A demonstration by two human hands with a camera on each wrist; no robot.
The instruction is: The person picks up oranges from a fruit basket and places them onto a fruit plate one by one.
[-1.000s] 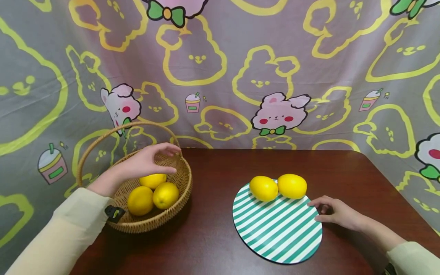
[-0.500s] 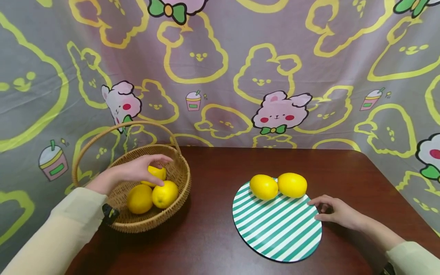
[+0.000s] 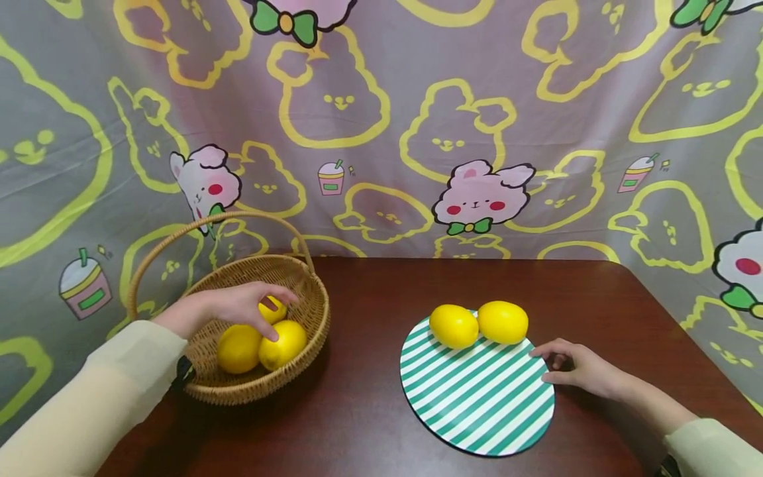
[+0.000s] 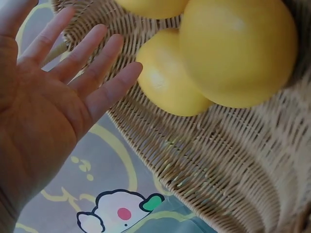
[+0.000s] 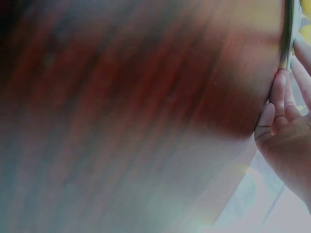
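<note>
My left hand [image 3: 241, 306] reaches down into a wicker basket [image 3: 298, 371] with its fingers spread, over three yellow lemons. Its thumb overlaps the right lemon [image 3: 287, 351] in the head view, and its fingers partly cover the rear lemon [image 3: 277, 313]. The left lemon [image 3: 235, 354] lies beside them. In the left wrist view the fingers are nearly straight, one fingertip right at a lemon [image 4: 167, 82]. My right hand [image 3: 581, 371] rests at the right edge of a round green-and-white striped board [image 3: 483, 404], loosely bent fingertips at its rim. Two lemons, one left [image 3: 454, 326] and one right [image 3: 503, 322], sit on its far part.
The basket's tall arched handle [image 3: 208, 217] rises behind my left forearm. A dark reddish-brown table [image 3: 363, 371] carries both basket and board. A patterned curtain [image 3: 381, 132] hangs close behind the table and along its sides.
My left hand has come down from above the basket to the lemons, its thumb now over the right one. The right hand has stayed at the board's edge.
</note>
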